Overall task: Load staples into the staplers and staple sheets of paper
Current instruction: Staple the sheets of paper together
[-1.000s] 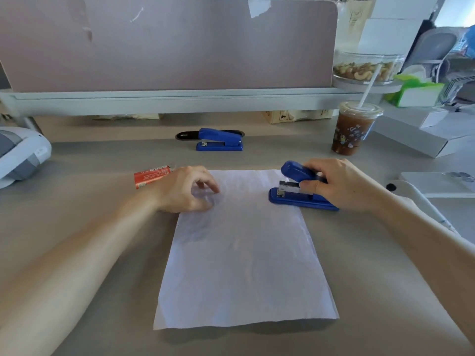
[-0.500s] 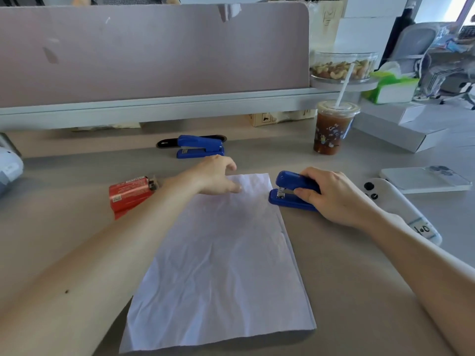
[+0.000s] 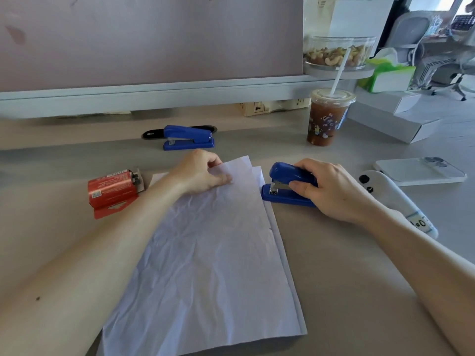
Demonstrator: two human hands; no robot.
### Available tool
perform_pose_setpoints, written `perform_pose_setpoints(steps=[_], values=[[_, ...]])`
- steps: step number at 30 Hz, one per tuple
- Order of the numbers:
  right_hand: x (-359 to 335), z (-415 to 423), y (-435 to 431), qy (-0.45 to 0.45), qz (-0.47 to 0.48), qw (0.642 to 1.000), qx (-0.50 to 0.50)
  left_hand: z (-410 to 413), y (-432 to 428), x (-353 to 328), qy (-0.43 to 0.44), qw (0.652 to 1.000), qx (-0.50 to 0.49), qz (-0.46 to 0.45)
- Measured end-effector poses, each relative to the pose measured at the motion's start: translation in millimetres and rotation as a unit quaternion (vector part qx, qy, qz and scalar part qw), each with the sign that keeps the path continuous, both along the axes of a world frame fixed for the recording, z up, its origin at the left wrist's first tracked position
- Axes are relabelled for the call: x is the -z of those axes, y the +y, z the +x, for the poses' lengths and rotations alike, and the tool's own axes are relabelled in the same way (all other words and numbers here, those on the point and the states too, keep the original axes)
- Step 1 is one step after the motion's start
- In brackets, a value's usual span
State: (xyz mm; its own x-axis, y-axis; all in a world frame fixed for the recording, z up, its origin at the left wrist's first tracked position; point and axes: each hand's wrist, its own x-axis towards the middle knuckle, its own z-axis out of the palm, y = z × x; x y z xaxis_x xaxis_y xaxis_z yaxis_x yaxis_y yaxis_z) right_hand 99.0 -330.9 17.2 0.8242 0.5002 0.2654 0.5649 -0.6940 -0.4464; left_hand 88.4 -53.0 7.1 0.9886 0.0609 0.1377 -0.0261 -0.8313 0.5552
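Left of the paper stack (image 3: 205, 253), well apart from its edge: red staple box (image 3: 110, 188), lying on its side on the desk (image 3: 347, 291), end flap open, dark staples showing at the opening. Over the stack's far left corner: left hand (image 3: 203, 173), palm down, fingers curled narrow, thumb and fingertips pinching the top sheet near its far edge; forearm running back across the stack's left side. Stack itself: white, creased sheets, flat on the desk, long side running away from the viewer, lower sheets fanned out slightly along the right edge and at the far corner. Beyond the stack, near the partition: second blue stapler (image 3: 189, 137), closed, untouched, with a black object just behind it, not identifiable. Touching or just beside the stack's far right corner: blue stapler (image 3: 288, 185), base flat on the desk, mouth facing the paper, metal magazine visible; whether the sheets sit inside the mouth cannot be told. Wrapped over its rear half: right hand (image 3: 331, 191), closed around the top arm, thumb on the near side. Right of the stack, farther out: iced drink cup (image 3: 325, 119) with straw, white controller (image 3: 395, 201), phone (image 3: 419, 170) face down.
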Motion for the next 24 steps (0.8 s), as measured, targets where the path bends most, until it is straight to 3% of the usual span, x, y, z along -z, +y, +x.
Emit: perform_pose_setpoints(steps=[8, 24], values=[[-7, -8, -3, 0.025, -0.018, 0.999, -0.036, 6, 2, -1, -0.046, 0.998, -0.01, -0.052], [-9, -11, -4, 0.055, -0.033, 0.993, -0.095, -2, -5, -6, -0.079, 0.996, -0.028, -0.004]])
